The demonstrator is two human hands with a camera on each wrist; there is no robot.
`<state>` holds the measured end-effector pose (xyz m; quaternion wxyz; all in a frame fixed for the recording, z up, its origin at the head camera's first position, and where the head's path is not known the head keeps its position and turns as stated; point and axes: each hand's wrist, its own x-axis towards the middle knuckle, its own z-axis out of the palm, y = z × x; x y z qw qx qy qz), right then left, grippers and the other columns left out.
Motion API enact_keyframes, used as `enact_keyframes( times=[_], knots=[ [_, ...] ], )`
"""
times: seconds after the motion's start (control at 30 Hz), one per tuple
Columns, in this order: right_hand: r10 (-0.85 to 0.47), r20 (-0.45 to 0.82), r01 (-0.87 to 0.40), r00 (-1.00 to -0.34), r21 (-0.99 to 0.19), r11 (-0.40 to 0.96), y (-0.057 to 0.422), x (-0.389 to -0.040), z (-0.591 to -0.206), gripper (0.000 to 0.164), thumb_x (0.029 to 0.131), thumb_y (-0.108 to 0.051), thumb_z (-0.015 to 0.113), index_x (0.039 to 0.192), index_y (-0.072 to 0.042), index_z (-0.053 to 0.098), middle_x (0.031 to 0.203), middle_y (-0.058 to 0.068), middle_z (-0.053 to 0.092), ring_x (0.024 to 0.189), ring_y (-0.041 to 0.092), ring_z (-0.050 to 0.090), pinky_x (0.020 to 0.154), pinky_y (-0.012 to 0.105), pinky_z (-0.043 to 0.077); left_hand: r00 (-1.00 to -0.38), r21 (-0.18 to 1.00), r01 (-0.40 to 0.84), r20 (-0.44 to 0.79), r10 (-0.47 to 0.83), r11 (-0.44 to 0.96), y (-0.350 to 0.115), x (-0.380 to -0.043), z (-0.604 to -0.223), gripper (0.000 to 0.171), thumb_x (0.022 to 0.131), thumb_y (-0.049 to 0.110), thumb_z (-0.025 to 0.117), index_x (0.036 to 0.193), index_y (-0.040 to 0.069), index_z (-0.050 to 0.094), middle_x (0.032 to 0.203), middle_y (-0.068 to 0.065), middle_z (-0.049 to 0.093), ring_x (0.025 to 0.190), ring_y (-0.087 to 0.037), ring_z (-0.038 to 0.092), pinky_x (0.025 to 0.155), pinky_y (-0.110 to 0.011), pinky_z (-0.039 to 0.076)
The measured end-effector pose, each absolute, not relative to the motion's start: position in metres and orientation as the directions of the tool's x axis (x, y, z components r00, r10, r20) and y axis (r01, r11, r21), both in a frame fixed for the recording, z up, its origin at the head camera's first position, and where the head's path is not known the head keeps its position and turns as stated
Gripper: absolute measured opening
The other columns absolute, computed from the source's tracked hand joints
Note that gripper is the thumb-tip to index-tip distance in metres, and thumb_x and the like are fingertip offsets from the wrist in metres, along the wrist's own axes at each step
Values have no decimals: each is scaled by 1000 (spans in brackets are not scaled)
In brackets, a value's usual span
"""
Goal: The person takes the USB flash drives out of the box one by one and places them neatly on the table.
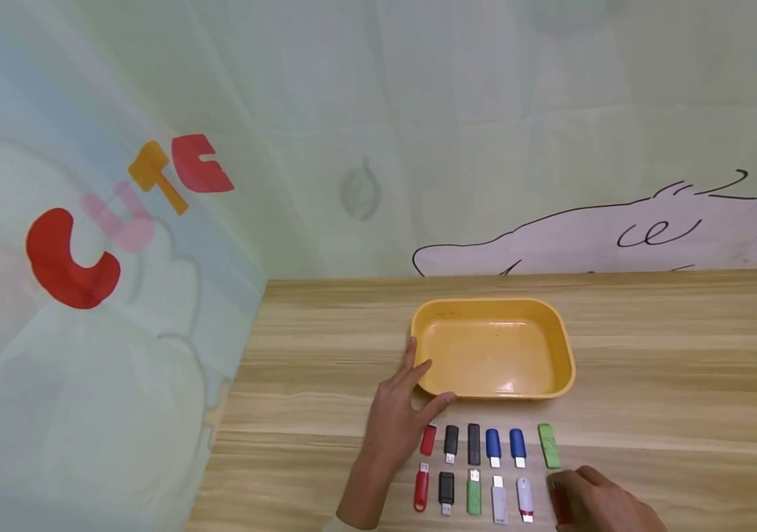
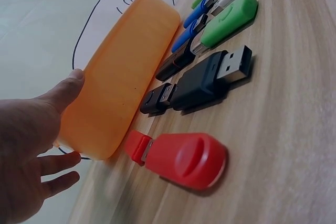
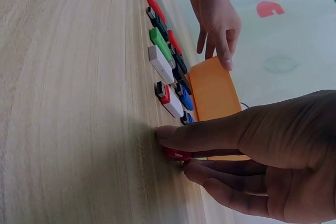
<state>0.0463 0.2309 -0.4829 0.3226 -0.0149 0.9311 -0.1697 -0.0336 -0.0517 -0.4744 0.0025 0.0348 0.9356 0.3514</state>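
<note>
With fingers spread, my left hand (image 1: 396, 414) rests at the near left corner of a yellow-orange plastic tray (image 1: 487, 312). The left wrist view shows the thumb (image 2: 73, 81) against the tray's side wall. Between thumb and fingers, my right hand (image 1: 607, 504) pinches a red USB flash drive (image 3: 178, 154) at the right end of the front row, low over the wood. Fingers cover much of this drive. Just above that hand lies a green drive (image 1: 549, 445), and a white and red drive (image 1: 525, 500) lies to its left.
Two rows of USB drives lie before the tray, including a red one (image 1: 421, 488), a black one (image 1: 446, 493) and a blue one (image 1: 518, 448). The wooden table (image 1: 684, 355) meets a printed cloth backdrop (image 1: 484, 148) at its back and left.
</note>
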Motion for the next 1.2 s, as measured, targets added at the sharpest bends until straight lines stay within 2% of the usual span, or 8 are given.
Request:
enact_keyframes(
  times=[0.13,0.37,0.57,0.83,1.2],
  knots=[
    [-146,-599,71,-787,-323,944,231,46,-480,59,73,-38,97,122,-15,74,96,-4,64,79,15,56,75,32,58,-997,661,67,18,74,748,-52,-34,-475,73,91,54,78,149,14,62,175,4,23,154,-30,45,119,-46,47],
    [-155,-606,65,-780,-326,943,233,45,-480,71,67,-49,99,123,-13,74,105,0,67,83,18,58,88,44,63,-997,664,67,16,75,745,-53,-33,-476,73,91,56,77,149,14,62,175,4,23,153,-31,46,119,-47,47],
    [-154,-608,57,-779,-313,948,233,45,-481,70,67,-48,99,122,-14,74,105,1,66,83,18,58,86,43,63,-998,662,62,18,67,747,-53,-32,-476,73,91,56,77,148,15,62,175,2,24,153,-31,46,119,-47,46],
    [-149,-631,76,-761,-315,946,235,44,-491,74,66,-57,97,124,-17,73,106,-1,65,85,18,58,84,43,62,-997,660,64,20,68,749,-54,-32,-476,72,91,55,78,148,14,62,175,1,26,152,-31,47,119,-47,47],
    [-144,-600,65,-787,-313,948,233,47,-487,83,62,-67,94,125,-19,72,101,-3,66,78,16,57,77,37,62,-997,666,71,33,67,743,-55,-32,-477,71,92,53,79,148,12,63,174,1,28,152,-32,47,119,-49,47]
  ],
)
